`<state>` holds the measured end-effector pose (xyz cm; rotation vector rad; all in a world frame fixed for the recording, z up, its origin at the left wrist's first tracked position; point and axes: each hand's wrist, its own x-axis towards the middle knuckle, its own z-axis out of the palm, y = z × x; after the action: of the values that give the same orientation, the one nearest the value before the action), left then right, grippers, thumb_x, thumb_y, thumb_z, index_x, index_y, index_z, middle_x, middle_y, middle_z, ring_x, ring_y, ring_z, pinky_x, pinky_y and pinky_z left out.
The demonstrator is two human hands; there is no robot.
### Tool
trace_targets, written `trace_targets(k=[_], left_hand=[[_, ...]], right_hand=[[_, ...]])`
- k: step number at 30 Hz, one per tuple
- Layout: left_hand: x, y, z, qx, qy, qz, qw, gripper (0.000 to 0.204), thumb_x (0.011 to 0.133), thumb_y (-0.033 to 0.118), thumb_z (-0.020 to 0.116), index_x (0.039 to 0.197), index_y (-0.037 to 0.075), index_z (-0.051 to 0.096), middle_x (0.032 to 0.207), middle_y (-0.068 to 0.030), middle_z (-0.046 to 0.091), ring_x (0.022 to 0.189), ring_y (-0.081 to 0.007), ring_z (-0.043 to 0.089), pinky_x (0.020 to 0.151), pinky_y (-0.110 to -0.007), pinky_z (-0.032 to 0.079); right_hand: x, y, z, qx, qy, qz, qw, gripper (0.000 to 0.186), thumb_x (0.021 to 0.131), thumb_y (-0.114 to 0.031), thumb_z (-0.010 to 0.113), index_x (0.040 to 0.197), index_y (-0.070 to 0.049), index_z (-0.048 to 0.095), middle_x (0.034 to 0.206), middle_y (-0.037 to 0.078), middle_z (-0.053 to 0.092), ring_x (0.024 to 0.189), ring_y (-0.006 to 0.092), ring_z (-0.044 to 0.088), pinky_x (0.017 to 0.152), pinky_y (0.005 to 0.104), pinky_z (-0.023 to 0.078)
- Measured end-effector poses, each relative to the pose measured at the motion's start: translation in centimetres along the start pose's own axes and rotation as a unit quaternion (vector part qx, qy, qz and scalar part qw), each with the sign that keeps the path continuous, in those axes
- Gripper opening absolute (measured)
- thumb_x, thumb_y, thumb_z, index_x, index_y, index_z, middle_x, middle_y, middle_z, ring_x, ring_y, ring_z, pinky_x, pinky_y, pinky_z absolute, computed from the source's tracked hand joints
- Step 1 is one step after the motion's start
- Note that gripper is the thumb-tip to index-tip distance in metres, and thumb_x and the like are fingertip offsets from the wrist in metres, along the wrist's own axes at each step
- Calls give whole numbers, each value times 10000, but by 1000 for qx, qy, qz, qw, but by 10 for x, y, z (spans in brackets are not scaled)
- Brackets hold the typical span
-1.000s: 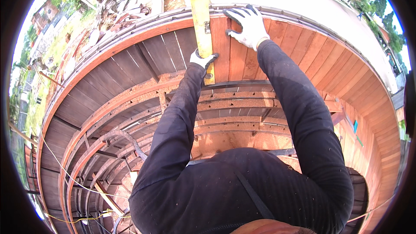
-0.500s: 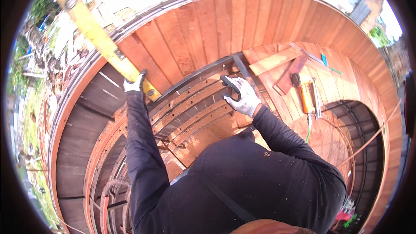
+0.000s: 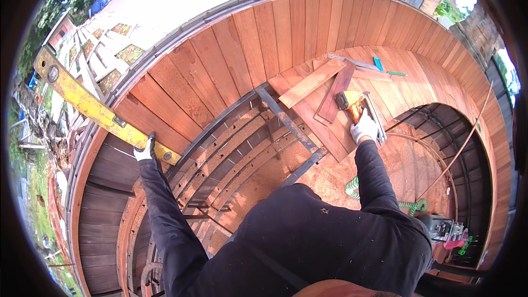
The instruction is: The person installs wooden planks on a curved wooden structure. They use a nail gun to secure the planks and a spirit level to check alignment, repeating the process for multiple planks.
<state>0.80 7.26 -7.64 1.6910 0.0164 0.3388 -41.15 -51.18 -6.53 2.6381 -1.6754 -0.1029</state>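
Note:
My gloved left hand [image 3: 145,151] grips the lower end of a long yellow spirit level [image 3: 93,109], which lies across the curved row of reddish wood boards [image 3: 198,76] and sticks out past the outer rim. My gloved right hand [image 3: 363,130] is closed on a yellow and black nail gun [image 3: 355,104] at the plank-covered section to the right; part of the tool is hidden behind the fingers. Loose boards [image 3: 311,82] lie beside the nail gun, overlapping each other.
A dark metal frame [image 3: 283,121] spans the curved slatted ribs [image 3: 242,148]. A green coiled hose [image 3: 415,206], a machine [image 3: 440,225] and a thin diagonal rod [image 3: 459,148] are at the right. Small green tools [image 3: 378,64] sit on the boards.
My view has swung right. My right hand has left the boards near the level, reached rightward and closed on the nail gun. My left hand still holds the level.

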Motion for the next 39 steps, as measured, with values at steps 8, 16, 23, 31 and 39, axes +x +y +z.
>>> trace_targets(k=[8,16,23,31,39], left_hand=[[2,2,1,0,19,-28,999,559,666,100,878,1130,-46,602,1027,-87,661,863,-191,628,799,-317,518],[-22,21,2,-116,-60,1,991,450,703,86,856,1073,-5,616,948,-52,686,778,-136,649,736,-271,527],[-38,41,4,-166,-64,-23,984,406,732,65,836,1067,-6,618,948,-51,684,782,-139,648,721,-271,535],[-28,48,4,-82,-69,-35,994,537,721,132,853,1165,-5,583,1077,-76,681,927,-155,647,854,-293,522],[-25,29,-1,-66,-75,7,995,574,705,193,869,1173,7,592,1090,-78,687,977,-163,650,900,-301,508]], right_hand=[[0,0,-39,202,30,20,979,595,788,-280,646,1315,-41,508,1122,211,661,1051,349,640,915,405,498],[-101,-46,-156,746,-44,-263,610,240,869,-234,617,905,-11,537,691,40,489,596,162,510,627,326,458],[-176,-174,-171,627,-72,-465,621,182,840,-116,646,943,17,577,767,52,574,639,164,562,662,329,488],[-220,-332,-168,515,-26,-647,561,151,800,-108,678,927,-30,651,836,114,696,761,267,693,681,336,547],[-216,-395,-154,431,-28,-655,620,403,777,-151,691,1130,1,569,908,144,703,837,302,697,727,354,554]])
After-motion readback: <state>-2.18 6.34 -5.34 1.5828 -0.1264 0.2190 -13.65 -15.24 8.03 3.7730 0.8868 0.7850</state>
